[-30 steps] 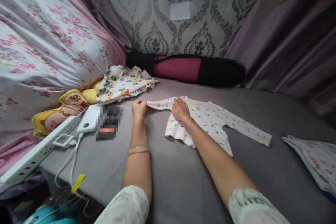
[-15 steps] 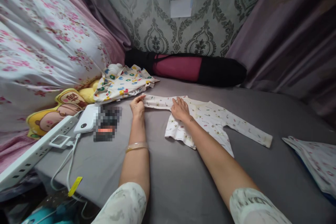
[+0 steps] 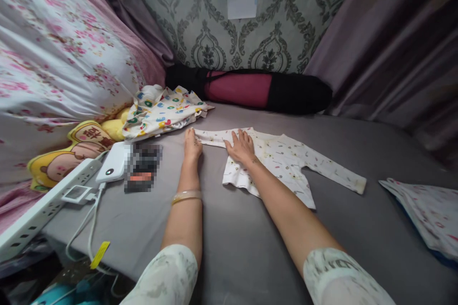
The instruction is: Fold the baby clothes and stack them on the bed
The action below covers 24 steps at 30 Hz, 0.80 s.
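Note:
A small white long-sleeved shirt [image 3: 282, 157] with a scattered print lies spread on the grey sheet [image 3: 229, 228]. Its right sleeve stretches out toward the right, and the left sleeve runs straight to my left hand [image 3: 193, 143]. That hand is closed on the cuff end, with the fingertips partly hidden. My right hand [image 3: 241, 147] presses flat near the left shoulder of the shirt, fingers spread over the fabric.
Folded printed clothes [image 3: 425, 209] lie at the right. A colourful printed cloth [image 3: 164, 112], yellow plush toy [image 3: 53, 167], white power bank [image 3: 112, 162] and power strip [image 3: 46, 205] with cables are at the left. A black-and-maroon long bag [image 3: 239, 89] lies along the wall.
My left hand has turned at the cuff, its knuckles now facing more upward. The right hand has opened its thumb outward on the shirt. The view has shifted slightly.

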Tool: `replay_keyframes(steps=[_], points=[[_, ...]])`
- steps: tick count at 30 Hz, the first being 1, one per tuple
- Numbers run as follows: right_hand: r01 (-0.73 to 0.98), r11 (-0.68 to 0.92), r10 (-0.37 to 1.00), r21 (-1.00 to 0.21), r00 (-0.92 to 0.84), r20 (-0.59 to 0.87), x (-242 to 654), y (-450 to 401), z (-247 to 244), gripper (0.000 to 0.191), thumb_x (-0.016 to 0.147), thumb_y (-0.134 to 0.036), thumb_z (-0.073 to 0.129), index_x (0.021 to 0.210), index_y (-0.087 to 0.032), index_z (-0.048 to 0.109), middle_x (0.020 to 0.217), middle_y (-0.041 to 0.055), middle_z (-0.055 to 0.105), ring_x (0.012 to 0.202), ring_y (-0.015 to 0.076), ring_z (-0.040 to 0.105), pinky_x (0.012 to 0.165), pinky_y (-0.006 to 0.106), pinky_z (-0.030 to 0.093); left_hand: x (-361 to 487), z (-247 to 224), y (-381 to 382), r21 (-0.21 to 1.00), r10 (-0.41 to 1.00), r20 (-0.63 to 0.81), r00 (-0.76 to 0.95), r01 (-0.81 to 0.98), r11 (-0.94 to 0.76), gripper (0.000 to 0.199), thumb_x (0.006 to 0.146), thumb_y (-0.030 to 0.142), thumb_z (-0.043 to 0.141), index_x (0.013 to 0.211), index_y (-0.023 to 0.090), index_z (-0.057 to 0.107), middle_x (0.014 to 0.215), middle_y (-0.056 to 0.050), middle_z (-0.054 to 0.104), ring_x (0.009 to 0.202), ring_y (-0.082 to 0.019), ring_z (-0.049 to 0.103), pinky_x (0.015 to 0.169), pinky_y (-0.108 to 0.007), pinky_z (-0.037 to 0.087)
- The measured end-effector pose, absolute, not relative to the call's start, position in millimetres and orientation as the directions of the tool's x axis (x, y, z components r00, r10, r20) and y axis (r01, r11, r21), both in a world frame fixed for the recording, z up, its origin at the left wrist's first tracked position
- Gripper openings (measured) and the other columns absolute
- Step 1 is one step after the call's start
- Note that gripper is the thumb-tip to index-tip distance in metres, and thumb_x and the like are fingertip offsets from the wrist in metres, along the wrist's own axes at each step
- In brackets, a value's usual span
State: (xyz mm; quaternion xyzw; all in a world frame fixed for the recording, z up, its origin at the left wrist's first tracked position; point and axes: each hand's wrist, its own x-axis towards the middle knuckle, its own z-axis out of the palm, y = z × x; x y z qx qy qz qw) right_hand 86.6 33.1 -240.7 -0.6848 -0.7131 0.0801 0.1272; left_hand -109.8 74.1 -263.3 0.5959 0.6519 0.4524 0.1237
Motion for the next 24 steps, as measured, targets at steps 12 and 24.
replay_keyframes(steps=[12, 24], points=[[0.839, 0.148, 0.966, -0.523, -0.009, 0.257, 186, -15, -213, 0.053, 0.099, -0.038, 0.024, 0.142, -0.014, 0.043, 0.149, 0.0107, 0.042, 0.14, 0.0181, 0.032, 0.115, 0.035, 0.023, -109, -258, 66, 0.784, 0.826, 0.263, -0.499, 0.61, 0.119, 0.041, 0.071, 0.016, 0.057, 0.111, 0.009, 0.053, 0.12, -0.019, 0.048, 0.118, -0.031, 0.05, 0.105, -0.043, 0.038], [0.962, -0.082, 0.975, -0.262, 0.132, 0.179, 273, -106, -228, 0.056, 0.096, -0.037, 0.027, 0.143, -0.009, 0.04, 0.153, 0.0172, 0.033, 0.142, 0.0288, 0.028, 0.115, 0.048, 0.021, -107, -239, 26, 0.79, 0.956, 0.128, -0.265, 0.61, 0.063, 0.036, 0.073, 0.033, 0.06, 0.104, 0.014, 0.057, 0.104, -0.011, 0.055, 0.098, -0.024, 0.058, 0.09, -0.038, 0.048]])
